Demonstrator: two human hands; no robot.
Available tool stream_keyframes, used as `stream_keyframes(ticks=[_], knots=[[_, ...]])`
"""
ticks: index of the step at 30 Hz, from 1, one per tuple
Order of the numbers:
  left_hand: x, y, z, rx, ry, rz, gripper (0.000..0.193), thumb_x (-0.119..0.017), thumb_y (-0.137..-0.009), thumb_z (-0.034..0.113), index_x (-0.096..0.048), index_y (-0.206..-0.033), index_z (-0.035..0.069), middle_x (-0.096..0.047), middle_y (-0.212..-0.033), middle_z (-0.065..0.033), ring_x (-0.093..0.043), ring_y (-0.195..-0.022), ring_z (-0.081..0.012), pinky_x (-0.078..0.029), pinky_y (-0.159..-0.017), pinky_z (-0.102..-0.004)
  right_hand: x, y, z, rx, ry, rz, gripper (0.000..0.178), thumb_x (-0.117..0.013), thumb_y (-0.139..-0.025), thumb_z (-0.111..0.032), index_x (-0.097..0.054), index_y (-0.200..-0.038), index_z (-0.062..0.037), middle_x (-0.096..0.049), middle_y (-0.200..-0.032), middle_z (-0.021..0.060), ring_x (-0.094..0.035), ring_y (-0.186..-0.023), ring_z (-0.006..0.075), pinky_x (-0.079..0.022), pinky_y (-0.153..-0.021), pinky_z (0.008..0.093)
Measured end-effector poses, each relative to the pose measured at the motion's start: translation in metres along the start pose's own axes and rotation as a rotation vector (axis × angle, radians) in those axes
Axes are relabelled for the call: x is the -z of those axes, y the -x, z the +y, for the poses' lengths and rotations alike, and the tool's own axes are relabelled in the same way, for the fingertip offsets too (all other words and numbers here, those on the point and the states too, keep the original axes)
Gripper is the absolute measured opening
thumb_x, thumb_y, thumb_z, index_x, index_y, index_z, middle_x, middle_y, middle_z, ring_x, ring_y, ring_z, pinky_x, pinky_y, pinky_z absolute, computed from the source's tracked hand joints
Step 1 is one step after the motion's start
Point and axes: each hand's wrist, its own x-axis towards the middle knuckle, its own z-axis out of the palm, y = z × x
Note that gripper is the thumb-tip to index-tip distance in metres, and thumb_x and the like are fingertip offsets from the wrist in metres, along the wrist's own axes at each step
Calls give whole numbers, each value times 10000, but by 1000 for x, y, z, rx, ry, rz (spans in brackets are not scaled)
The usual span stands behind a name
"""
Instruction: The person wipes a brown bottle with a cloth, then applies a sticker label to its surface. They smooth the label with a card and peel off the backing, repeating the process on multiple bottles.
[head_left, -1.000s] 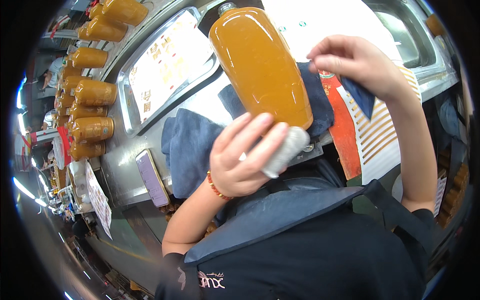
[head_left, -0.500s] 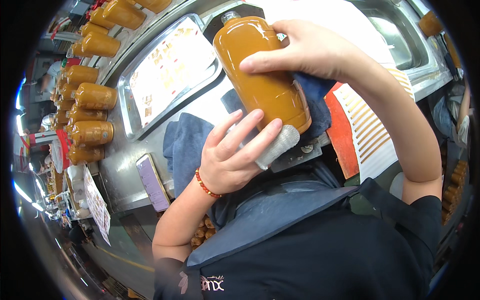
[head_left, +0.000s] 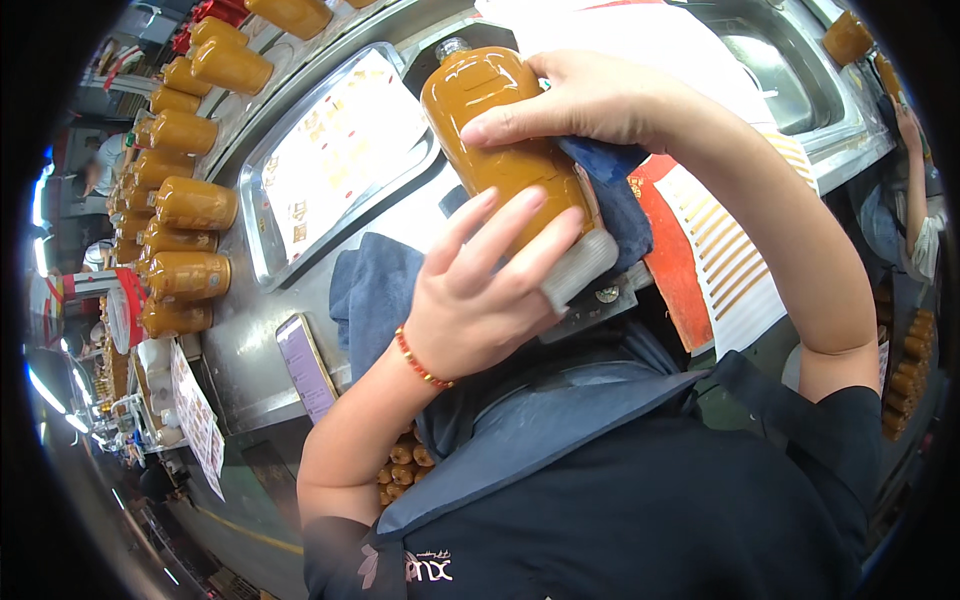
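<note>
My right hand (head_left: 600, 100) clasps the bottle (head_left: 515, 166), likely against rolling; my left hand (head_left: 480, 310) spreads wide near its base. Below my right, blue cloth (head_left: 627, 220) probably cushions it.

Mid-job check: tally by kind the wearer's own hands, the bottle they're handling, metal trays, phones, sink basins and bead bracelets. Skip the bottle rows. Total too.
Hands: 2 (left hand, right hand)
Handled bottle: 1
Metal tray: 1
Phone: 1
Sink basin: 1
Bead bracelet: 1
Total: 7
</note>
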Motion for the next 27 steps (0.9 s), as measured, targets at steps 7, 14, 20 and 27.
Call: stream_keyframes(ticks=[7, 14, 20, 27], knots=[[-24, -18, 7, 194, 62, 123, 425, -806, -695, 216, -706, -1090, 94, -519, -1459, -132, -386, -1447, -388, -374, -1169, -545, 22, 50, 41, -126, -445, 274, 489, -500, -1086, -411, -686, -1239, 15, -749, -843, 35, -651, -750, 51, -550, -706, 183], [-31, -8, 13, 417, 91, 226, 837, -854, -736, 193, -501, -1458, -42, -397, -1573, -236, -350, -1461, -484, -364, -1181, -492, -64, 131, 17, 8, -636, 545, 322, -723, -935, -67, -617, -1235, -17, -659, -1120, 47, -638, -954, 82, -544, -842, 246], [-35, -5, 13, 420, 105, 249, 880, -858, -764, 216, -447, -1488, -68, -363, -1580, -271, -334, -1471, -485, -358, -1185, -493, -80, 141, 31, -73, -579, 588, 244, -739, -911, -25, -657, -1139, -6, -678, -985, 22, -631, -861, 55, -532, -757, 208], [-41, 11, 18, 546, 226, 256, 1060, -920, -716, 281, -349, -1538, -68, -271, -1601, -296, -268, -1486, -515, -325, -1196, -524, -70, 150, 36, -117, -646, 664, 302, -740, -906, 1, -630, -1187, 11, -683, -998, 34, -638, -876, 59, -531, -775, 210]])
